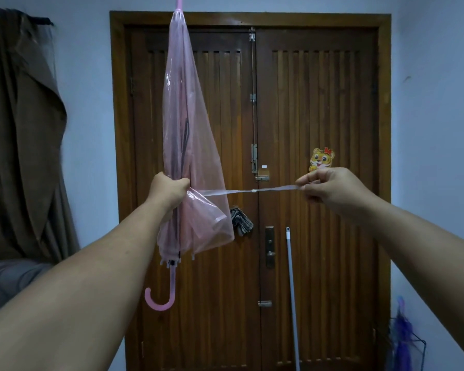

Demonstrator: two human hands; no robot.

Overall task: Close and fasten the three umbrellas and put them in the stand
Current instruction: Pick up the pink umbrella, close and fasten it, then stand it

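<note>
Umbrella of translucent pink plastic (188,145), collapsed, held upright with tip at 12 o'clock and curved pink handle (161,295) at 6. Left hand (169,191) fisted round gathered canopy. Right hand (330,187) at 3 o'clock pinches clear fastening strap (252,191), taut between both hands. Brown wooden double door (319,129) behind.

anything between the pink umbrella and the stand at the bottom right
Nothing visible blocks it. The pink umbrella is held up in the left hand; the stand sits at floor level, with a pole leaning on the door between them.

Glossy clear-plastic umbrella (188,124) (wooden door (319,129))
</note>
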